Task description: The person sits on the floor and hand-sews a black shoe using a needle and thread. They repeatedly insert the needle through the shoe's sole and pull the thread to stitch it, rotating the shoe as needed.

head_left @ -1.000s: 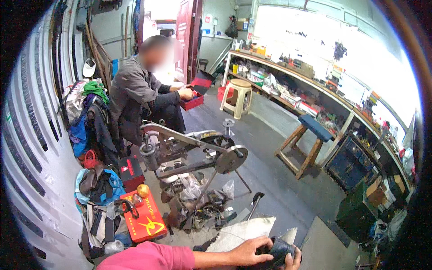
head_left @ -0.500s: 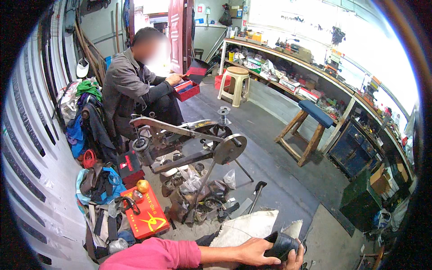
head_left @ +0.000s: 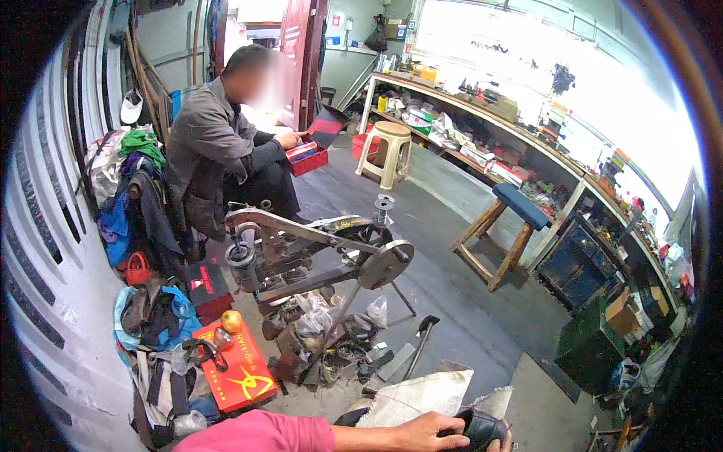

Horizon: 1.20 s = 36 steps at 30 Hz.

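Observation:
A black leather shoe (head_left: 482, 428) lies over a pale cloth (head_left: 414, 401) at the lower edge. My left hand (head_left: 433, 432) comes in from the left in a pink sleeve, its fingers closed on the near side of the shoe. Of my right hand (head_left: 502, 444) only some fingers show, pressed against the shoe's right end; the rest falls outside the picture. Just beyond the cloth stands a hand-cranked shoe-sewing machine (head_left: 320, 252) with a round wheel. A hammer-like tool with a black head (head_left: 427, 325) leans between the machine and the cloth.
A person (head_left: 218, 143) sits beyond the machine, holding an open red box (head_left: 309, 160). At left lie a red-orange shoebox (head_left: 239, 369) and heaped bags (head_left: 154, 316). A plastic stool (head_left: 385, 154), a blue-topped wooden stool (head_left: 501, 230) and a cluttered workbench (head_left: 482, 109) stand at right.
Both hands and the shoe have sunk toward the lower edge, and the shoe has turned a little. Less of my right hand shows. The whole view has shifted slightly.

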Each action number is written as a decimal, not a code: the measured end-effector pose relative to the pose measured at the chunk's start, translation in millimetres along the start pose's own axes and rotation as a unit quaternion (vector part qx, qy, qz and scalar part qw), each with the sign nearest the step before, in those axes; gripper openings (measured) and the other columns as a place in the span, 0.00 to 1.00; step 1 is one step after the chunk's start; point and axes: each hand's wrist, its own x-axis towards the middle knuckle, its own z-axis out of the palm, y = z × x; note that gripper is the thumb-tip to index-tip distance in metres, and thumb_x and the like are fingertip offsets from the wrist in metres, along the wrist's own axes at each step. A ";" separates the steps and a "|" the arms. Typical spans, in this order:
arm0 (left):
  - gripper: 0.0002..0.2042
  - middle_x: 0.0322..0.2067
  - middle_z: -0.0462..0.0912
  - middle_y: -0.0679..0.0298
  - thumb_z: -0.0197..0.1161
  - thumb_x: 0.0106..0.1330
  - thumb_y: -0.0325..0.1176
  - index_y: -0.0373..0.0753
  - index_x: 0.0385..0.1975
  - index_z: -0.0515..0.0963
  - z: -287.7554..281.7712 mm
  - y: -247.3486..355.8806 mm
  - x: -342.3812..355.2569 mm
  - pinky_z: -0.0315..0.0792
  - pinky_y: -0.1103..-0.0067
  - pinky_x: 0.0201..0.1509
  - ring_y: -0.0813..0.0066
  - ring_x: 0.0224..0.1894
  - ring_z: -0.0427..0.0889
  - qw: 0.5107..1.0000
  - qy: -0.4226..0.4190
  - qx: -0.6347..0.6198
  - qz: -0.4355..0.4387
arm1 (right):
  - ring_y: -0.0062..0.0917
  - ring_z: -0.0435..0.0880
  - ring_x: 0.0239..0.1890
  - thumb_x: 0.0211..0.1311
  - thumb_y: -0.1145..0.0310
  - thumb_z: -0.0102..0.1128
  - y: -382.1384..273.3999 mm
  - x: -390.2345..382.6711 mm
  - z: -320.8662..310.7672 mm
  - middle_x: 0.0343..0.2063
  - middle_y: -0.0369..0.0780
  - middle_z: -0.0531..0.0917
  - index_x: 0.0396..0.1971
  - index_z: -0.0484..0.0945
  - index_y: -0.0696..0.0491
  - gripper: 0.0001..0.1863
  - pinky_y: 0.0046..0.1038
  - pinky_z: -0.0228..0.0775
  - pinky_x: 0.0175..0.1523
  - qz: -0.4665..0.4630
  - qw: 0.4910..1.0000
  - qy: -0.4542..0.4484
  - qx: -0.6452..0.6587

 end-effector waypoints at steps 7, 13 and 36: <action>0.12 0.23 0.77 0.55 0.62 0.70 0.38 0.35 0.31 0.77 -28.3 -8.2 -15.6 0.69 0.70 0.32 0.63 0.24 0.72 0.990 0.129 0.019 0.057 | 0.36 0.76 0.55 0.72 0.56 0.48 -14.5 -19.4 7.8 0.55 0.47 0.78 0.61 0.71 0.63 0.27 0.35 0.67 0.63 0.015 0.999 0.040 0.025; 0.13 0.40 0.81 0.56 0.64 0.66 0.42 0.42 0.44 0.79 -86.7 -36.7 -62.2 0.75 0.65 0.46 0.55 0.41 0.81 0.946 0.204 0.252 -0.016 | 0.33 0.77 0.54 0.73 0.55 0.49 -15.2 -19.8 19.1 0.54 0.44 0.78 0.59 0.72 0.61 0.26 0.33 0.70 0.60 0.038 0.997 0.052 0.042; 0.31 0.40 0.85 0.46 0.75 0.50 0.53 0.36 0.48 0.77 19.9 10.5 11.3 0.77 0.64 0.47 0.51 0.44 0.85 0.990 0.081 0.094 -0.061 | 0.49 0.72 0.60 0.72 0.62 0.56 60.5 -1.2 -8.3 0.59 0.58 0.74 0.60 0.72 0.62 0.24 0.44 0.64 0.65 0.028 0.998 0.038 -0.049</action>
